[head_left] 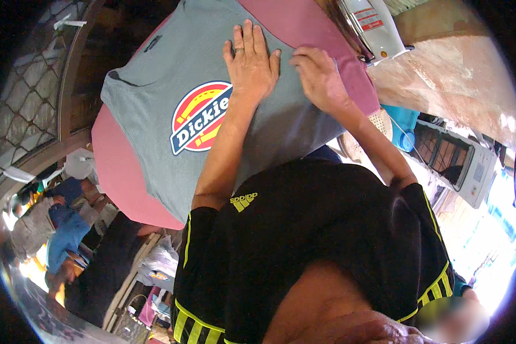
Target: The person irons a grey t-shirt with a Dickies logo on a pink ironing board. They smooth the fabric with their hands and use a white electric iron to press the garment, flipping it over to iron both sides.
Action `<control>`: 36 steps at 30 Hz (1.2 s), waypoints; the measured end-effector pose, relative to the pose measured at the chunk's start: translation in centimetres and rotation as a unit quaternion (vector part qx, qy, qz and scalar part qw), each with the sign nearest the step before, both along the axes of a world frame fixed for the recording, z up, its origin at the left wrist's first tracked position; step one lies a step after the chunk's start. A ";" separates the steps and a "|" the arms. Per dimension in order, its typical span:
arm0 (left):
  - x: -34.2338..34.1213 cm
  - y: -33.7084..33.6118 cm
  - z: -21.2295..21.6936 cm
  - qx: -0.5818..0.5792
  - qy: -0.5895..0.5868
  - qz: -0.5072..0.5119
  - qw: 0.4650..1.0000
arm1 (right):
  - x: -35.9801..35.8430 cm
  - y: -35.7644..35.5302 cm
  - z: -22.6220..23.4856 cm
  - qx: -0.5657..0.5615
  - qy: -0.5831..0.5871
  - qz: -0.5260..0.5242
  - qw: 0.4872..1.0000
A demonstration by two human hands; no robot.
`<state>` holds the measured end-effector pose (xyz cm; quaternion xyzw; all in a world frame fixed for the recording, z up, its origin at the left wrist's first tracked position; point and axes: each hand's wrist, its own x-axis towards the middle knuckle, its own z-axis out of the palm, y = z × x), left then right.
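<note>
A grey T-shirt (149, 103) with a round red, yellow and blue print lies spread over a pink cloth-covered surface (117, 172). My left hand (250, 66) rests flat on the shirt beyond the print, fingers stretched out and a ring on one of them. Just right of it, my right hand (321, 80) has its fingers curled at the shirt's right edge, apparently pinching the fabric. Part of the print is covered by my left forearm. Dark openings show on the shirt's far left side.
A white appliance (372, 26) with a red label stands at the far right corner. Further right are a blue container (404, 123) and a white boxy machine (476, 175). People (69, 229) sit at the lower left, near a plastic-wrapped grey garment (159, 261). Metal lattice (31, 92) runs along the left.
</note>
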<state>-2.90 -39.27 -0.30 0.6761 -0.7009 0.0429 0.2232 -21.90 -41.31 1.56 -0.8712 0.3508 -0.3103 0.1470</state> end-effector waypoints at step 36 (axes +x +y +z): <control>-13.2 18.8 2.2 0.004 0.159 0.040 0.986 | -1.2 -2.2 -0.1 -0.135 0.184 0.215 0.950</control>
